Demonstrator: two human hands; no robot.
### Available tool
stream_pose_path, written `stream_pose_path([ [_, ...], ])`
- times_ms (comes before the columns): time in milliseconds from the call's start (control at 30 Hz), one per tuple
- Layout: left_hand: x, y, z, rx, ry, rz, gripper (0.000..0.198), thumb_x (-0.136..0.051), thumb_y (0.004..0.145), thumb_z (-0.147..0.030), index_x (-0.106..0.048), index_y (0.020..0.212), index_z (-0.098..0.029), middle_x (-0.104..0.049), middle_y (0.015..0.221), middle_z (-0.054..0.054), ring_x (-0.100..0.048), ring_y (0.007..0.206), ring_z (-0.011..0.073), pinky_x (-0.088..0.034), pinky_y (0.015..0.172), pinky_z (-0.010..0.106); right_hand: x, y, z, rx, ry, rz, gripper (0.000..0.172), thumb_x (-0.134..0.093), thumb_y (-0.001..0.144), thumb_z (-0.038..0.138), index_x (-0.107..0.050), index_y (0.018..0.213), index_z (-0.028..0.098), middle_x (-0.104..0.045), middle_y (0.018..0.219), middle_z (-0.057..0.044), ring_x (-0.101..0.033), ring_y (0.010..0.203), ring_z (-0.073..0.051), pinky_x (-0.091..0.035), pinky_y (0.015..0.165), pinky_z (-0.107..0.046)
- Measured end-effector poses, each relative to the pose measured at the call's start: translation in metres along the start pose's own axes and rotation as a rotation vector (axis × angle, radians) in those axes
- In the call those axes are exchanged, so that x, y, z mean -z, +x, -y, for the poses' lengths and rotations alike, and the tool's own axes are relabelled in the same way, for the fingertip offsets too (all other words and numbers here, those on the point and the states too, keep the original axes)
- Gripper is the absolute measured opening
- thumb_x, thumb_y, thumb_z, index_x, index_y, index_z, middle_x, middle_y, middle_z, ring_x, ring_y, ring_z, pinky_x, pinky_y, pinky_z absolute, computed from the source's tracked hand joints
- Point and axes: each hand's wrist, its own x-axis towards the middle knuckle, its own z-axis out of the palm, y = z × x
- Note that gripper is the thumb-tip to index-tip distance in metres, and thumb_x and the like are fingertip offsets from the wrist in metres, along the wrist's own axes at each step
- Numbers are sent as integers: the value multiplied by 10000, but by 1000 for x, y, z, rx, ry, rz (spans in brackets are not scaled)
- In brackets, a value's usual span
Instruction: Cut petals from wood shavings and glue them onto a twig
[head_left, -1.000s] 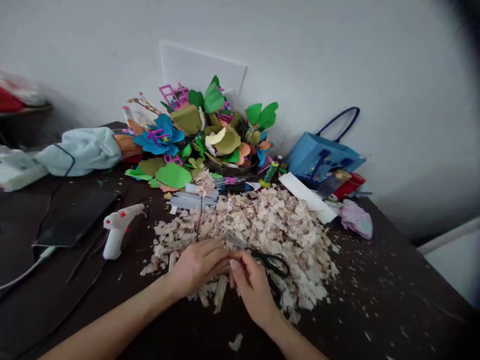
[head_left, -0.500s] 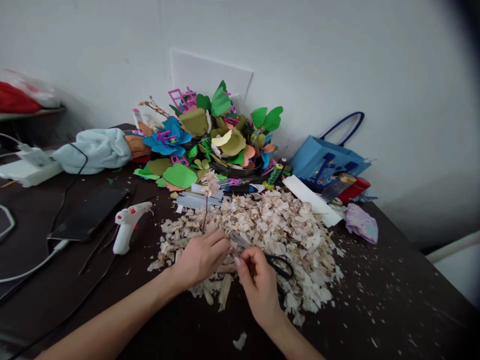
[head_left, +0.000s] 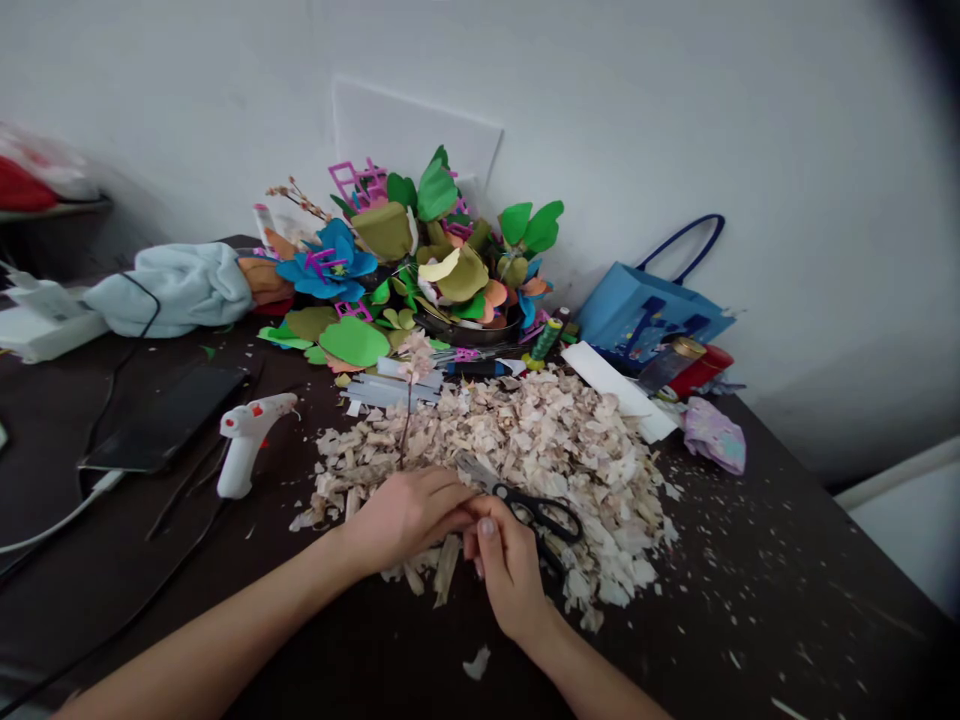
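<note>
My left hand [head_left: 411, 512] is closed around the lower end of a thin brown stem, which stands up behind it and carries a pale pink blossom [head_left: 417, 357]. Touching it at the fingertips is my right hand [head_left: 508, 562], curled in a pinch; what lies between those fingers is hidden. Both hands are over the near edge of a heap of dry, cream-coloured flakes and scraps [head_left: 570, 450]. Black-handled scissors [head_left: 517, 497] lie on the heap just beyond my right hand, blades toward the upper left.
At left are a white glue gun [head_left: 251, 440], a dark tablet [head_left: 169, 415] and cables. Behind the heap stand colourful craft flowers [head_left: 450, 270], with translucent sticks [head_left: 390, 388] in front. A blue bag [head_left: 637, 310], a white strip [head_left: 619, 390] and a crumpled cloth [head_left: 714, 435] are at right.
My right hand has come up against my left fingertips, and its fingers have closed in further. More of the scissors shows now. The whole view has shifted slightly.
</note>
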Motion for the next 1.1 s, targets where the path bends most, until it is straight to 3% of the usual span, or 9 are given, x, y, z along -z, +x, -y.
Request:
stream_pose_path([
  [167,-3,-4,4,-104,160,-177,200,-475,963,-251,-590,1063,-120,-714,852,78,-673,726,177,-555,640,278,-6,-3,4,-89,148,19,348,-349,1015,413,-557,1165,178,-500,582,41,-402,436,-93,-314,436,-223],
  [333,-5,-6,3,-104,165,-321,78,-576,909,-182,-626,957,-146,-723,791,45,-674,686,157,-560,640,269,-11,0,7,-201,465,35,351,-383,999,461,-543,1150,186,-511,568,60,-350,373,-62,-274,371,-187],
  [433,-5,-3,1,21,-4,-353,77,-610,886,-177,-671,923,-147,-731,788,53,-689,701,153,-567,646,251,-10,3,6,-225,631,32,340,-386,996,464,-545,1108,185,-516,562,65,-338,356,-55,-253,353,-180],
  [500,-3,-1,0,174,-197,-311,84,-626,871,-165,-700,910,-154,-743,804,52,-702,716,147,-570,643,230,-9,6,5,-231,674,12,323,-401,991,464,-543,1070,185,-502,542,73,-331,348,-54,-237,347,-177],
  [600,-1,2,-1,342,-445,-188,121,-627,861,-153,-726,928,-167,-757,826,42,-710,711,142,-572,632,217,-5,9,4,-239,629,-25,293,-467,959,472,-541,983,190,-463,511,92,-321,341,-52,-229,351,-177],
  [767,2,2,-1,372,-509,-67,185,-577,886,-151,-732,981,-182,-745,789,29,-697,670,134,-559,610,216,-3,13,5,-268,520,-88,284,-567,898,465,-524,828,193,-435,537,96,-312,345,-40,-234,358,-186],
  [933,-1,-1,2,201,-270,-66,208,-531,911,-125,-699,1026,-167,-737,849,55,-699,769,153,-552,681,236,-3,13,4,-253,370,-122,280,-520,924,444,-545,813,188,-466,586,68,-351,373,-54,-267,372,-199],
  [1100,-7,-6,3,20,-7,-52,200,-455,951,-156,-639,1030,-142,-712,894,88,-682,793,174,-551,695,272,2,10,2,-117,-10,-136,223,-466,955,322,-593,834,186,-554,625,19,-508,509,-117,-399,494,-227],
])
